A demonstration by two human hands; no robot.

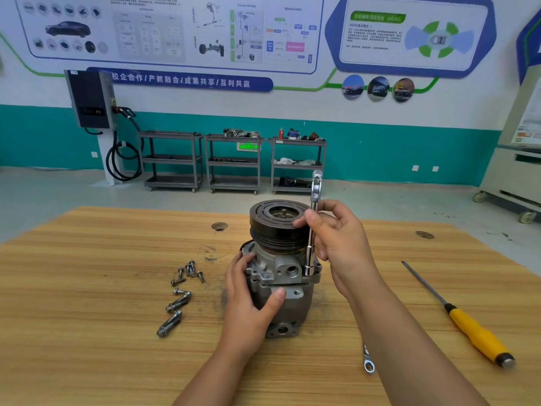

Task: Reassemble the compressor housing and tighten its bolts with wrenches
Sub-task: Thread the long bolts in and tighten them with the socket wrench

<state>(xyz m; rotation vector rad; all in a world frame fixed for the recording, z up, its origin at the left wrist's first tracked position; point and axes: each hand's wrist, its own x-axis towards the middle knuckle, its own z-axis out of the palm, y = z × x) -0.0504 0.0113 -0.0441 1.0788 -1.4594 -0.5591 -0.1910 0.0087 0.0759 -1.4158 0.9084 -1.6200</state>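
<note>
Loose bolts point(183, 288), grey steel with flanged heads, lie scattered on the light wooden table point(87, 288), a short way outboard of the left hand. The larger ones lie nearest the viewer.

The left hand point(248, 303) grips the lower body of the compressor housing. The thumb lies across its near face and the fingers wrap round its left side.

The grey cast-metal compressor housing point(288, 300) stands upright on the table between the two hands, with its long axis vertical. The black grooved round pulley point(275, 227) is uppermost, and its slotted face points up toward the camera. A narrow gap shows along the joint between the upper and lower castings. A round port opens on the near face, with a second on the foot.

A chrome socket wrench point(311, 230) stands vertical against the right side of the pulley. Its socket end sits down on the housing flange and its head is above the pulley.

The right hand point(336, 238) pinches the wrench shaft at mid-length between thumb and curled fingers.

A silver ring spanner point(368, 361) lies partly hidden under the right forearm, with only its ring end in view.

Outboard of the right arm lies a yellow-handled tool point(468, 323) with a thin dark shank, possibly a file. The shank points away from the viewer.
</note>
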